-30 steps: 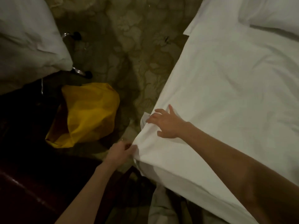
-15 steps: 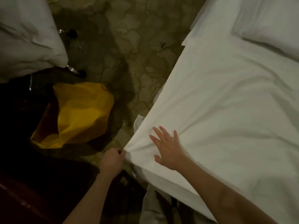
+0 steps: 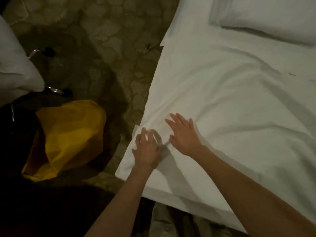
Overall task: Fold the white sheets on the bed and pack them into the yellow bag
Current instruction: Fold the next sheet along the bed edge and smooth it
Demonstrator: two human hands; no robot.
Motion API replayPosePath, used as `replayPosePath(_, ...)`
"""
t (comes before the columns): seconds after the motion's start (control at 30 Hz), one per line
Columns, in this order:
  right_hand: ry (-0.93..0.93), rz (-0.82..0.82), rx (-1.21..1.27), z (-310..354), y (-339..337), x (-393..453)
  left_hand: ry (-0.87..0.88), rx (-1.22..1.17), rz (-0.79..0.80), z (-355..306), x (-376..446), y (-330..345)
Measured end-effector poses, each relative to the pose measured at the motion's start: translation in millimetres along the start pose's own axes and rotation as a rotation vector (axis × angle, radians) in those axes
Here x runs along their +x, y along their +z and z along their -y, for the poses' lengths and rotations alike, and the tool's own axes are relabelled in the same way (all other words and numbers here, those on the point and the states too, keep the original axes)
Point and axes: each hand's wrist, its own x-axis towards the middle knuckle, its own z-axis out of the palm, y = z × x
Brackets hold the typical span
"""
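Note:
A white sheet [image 3: 230, 103] lies spread over the bed, filling the right side of the view, with its near corner at the bed's edge. My left hand [image 3: 147, 149] rests on that corner with its fingers spread and straight. My right hand [image 3: 183, 134] lies flat on the sheet just to the right, palm down, fingers spread. The two hands sit side by side, almost touching. The yellow bag [image 3: 68, 139] sits on the floor to the left of the bed, crumpled, with its mouth facing lower left.
A white pillow [image 3: 266, 17] lies at the head of the bed, top right. Another white bedding mass [image 3: 15, 69] fills the upper left, with metal legs [image 3: 54, 90] beneath it. Patterned carpet [image 3: 106, 57] runs between the two. Dark furniture sits lower left.
My left hand let go of the sheet corner it was pinching off the bed's edge and came up to lie flat on it. My right hand shifted slightly right.

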Motion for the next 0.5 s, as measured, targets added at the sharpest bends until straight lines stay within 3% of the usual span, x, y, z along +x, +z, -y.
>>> replayPosePath(0.3, 0.308, -0.265, 0.03, -148.8, -45.8, -0.8, 0.195, 0.237, 0.059, -108.2, 47.6, -1.7)
replayPosePath(0.37, 0.4, -0.293, 0.144, -184.8, -62.7, -4.7, 0.253, 0.315, -0.128, -126.9, 74.3, -2.1)
replayPosePath(0.43, 0.492, -0.341, 0.23, -225.0, -75.9, -6.2, 0.271, 0.323, -0.204, -151.7, 91.3, -4.5)
replayPosePath(0.5, 0.523, -0.451, 0.238, -261.1, -87.6, -5.4, 0.339, 0.288, -0.105, -193.0, 107.1, -16.4)
